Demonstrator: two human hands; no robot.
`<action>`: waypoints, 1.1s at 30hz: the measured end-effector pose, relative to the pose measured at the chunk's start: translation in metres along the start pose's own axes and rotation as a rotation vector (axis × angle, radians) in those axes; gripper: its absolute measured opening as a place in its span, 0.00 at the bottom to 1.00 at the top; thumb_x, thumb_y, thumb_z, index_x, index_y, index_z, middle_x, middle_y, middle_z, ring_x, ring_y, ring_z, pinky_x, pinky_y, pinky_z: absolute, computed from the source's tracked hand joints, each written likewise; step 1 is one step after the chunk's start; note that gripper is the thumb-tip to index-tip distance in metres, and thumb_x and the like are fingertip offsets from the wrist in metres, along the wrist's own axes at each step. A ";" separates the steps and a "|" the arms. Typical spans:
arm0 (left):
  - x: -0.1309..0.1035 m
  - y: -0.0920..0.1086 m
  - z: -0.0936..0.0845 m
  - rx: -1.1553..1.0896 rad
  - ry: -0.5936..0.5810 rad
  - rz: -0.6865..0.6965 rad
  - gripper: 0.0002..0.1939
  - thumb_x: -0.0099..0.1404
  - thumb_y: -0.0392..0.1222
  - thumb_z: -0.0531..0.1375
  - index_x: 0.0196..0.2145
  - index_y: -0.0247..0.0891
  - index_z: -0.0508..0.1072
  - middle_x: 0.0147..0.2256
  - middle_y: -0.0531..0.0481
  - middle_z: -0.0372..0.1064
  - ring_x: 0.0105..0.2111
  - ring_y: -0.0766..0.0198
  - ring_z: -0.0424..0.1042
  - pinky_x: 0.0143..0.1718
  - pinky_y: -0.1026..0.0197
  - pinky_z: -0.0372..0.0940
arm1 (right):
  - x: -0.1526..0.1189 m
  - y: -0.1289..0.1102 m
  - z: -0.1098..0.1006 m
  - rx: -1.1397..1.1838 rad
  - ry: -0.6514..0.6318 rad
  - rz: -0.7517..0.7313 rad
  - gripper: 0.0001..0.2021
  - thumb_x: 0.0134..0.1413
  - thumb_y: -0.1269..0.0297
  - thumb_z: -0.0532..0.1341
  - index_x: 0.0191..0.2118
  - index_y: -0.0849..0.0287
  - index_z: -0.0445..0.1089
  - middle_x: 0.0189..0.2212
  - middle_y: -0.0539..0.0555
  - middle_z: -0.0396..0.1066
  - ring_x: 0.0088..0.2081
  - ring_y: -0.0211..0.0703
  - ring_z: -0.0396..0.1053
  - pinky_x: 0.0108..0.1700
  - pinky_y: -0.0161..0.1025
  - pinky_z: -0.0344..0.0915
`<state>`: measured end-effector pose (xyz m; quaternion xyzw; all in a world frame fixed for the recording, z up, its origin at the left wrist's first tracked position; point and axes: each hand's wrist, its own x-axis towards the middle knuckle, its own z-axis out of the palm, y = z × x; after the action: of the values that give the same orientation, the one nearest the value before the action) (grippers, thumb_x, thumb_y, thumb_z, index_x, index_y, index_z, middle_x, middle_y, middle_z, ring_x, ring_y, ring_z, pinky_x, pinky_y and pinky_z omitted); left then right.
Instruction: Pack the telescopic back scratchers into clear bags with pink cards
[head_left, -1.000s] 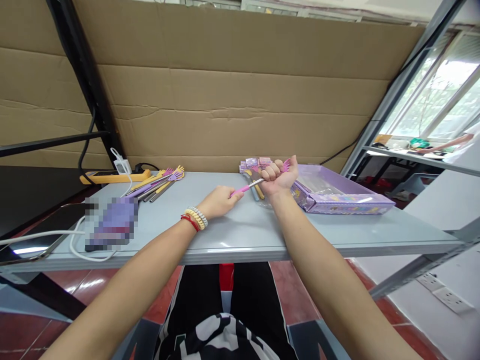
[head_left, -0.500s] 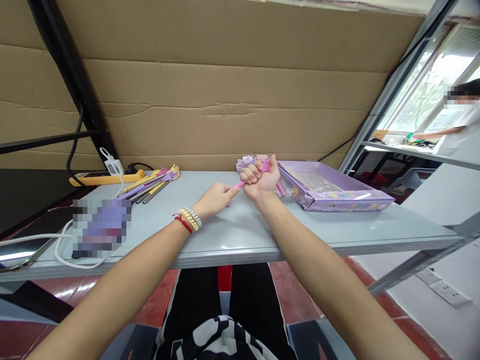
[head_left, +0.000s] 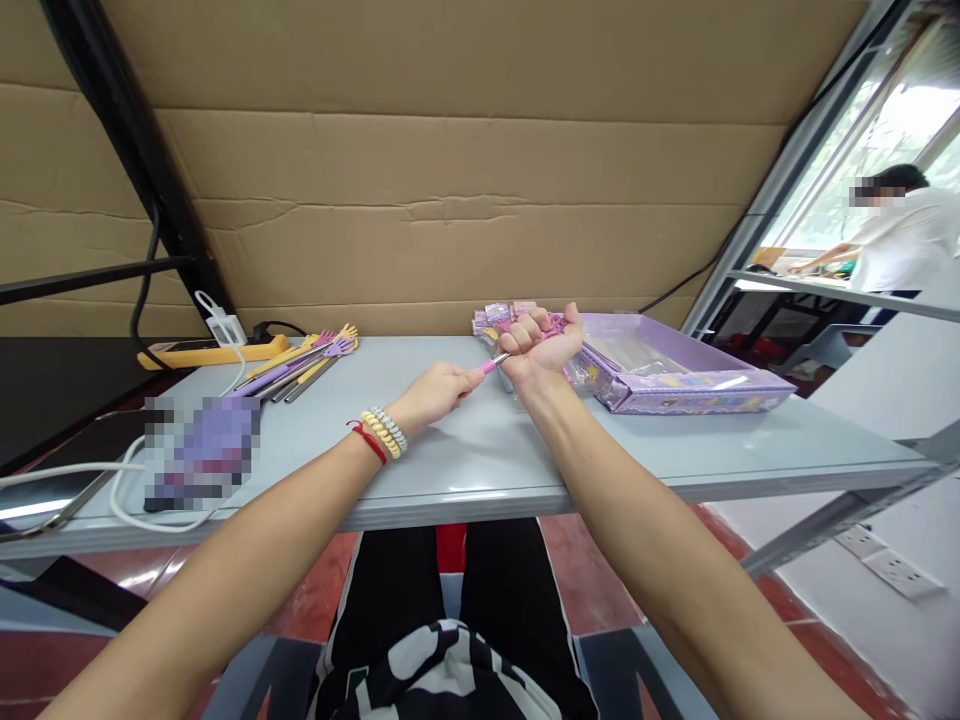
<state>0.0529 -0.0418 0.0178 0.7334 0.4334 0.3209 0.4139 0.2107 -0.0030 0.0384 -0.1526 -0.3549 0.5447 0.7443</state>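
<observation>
While the left hand (head_left: 436, 395) is closed on the pink handle end of the pink stick (head_left: 489, 366), the right hand (head_left: 541, 345) is clamped around its upper part, palm turned up and fingers curled. A short length of metal shaft is exposed between the two hands, which are near each other but apart. Pink also shows at the right hand's curled fingers; its exact shape is partly hidden. The stick is held above the middle of the counter (head_left: 480, 465), tilted, with the handle end lower and toward the left hand.

Clear plastic packaging (head_left: 504, 316) lies just behind the right hand. The purple box (head_left: 701, 392), open at the top, sits to the right of this packaging and contains clear plastic.

On the left side of the counter, a bundle of sticks (head_left: 300, 368) with yellow, purple and pink hand-shaped heads lies loose. Behind the bundle are a yellow object (head_left: 191, 355) and a white adapter (head_left: 226, 328). A purple item (head_left: 214, 440), blurred, lies in front, beside a white cable (head_left: 120, 500).
</observation>
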 end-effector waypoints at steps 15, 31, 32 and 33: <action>0.005 -0.012 -0.023 0.784 0.443 0.154 0.17 0.70 0.48 0.45 0.42 0.40 0.70 0.35 0.45 0.74 0.36 0.56 0.71 0.31 0.60 0.54 | -0.013 0.024 0.014 -0.494 -0.165 0.069 0.14 0.47 0.51 0.63 0.27 0.57 0.64 0.21 0.49 0.67 0.23 0.36 0.64 0.23 0.32 0.58; 0.005 -0.041 -0.063 0.616 0.580 -0.126 0.25 0.67 0.58 0.41 0.28 0.41 0.69 0.32 0.40 0.73 0.34 0.51 0.70 0.31 0.57 0.55 | -0.018 0.042 -0.009 -1.393 -0.417 -0.250 0.08 0.46 0.71 0.60 0.20 0.58 0.68 0.16 0.48 0.66 0.21 0.37 0.60 0.27 0.36 0.55; 0.005 -0.040 -0.062 0.617 0.575 -0.139 0.27 0.67 0.60 0.41 0.27 0.41 0.69 0.31 0.40 0.73 0.34 0.51 0.70 0.31 0.57 0.55 | -0.017 0.040 -0.009 -1.404 -0.399 -0.277 0.07 0.45 0.71 0.60 0.19 0.57 0.68 0.16 0.48 0.66 0.21 0.37 0.60 0.27 0.36 0.55; 0.004 -0.040 -0.062 0.616 0.575 -0.154 0.27 0.67 0.61 0.41 0.27 0.41 0.69 0.31 0.40 0.73 0.34 0.51 0.70 0.31 0.57 0.55 | -0.014 0.036 -0.010 -1.412 -0.376 -0.304 0.07 0.44 0.71 0.60 0.19 0.57 0.67 0.16 0.48 0.66 0.21 0.37 0.60 0.28 0.36 0.54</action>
<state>-0.0114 -0.0067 0.0112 0.6688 0.6604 0.3359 0.0606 0.1906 -0.0013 0.0041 -0.4480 -0.7589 0.0952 0.4630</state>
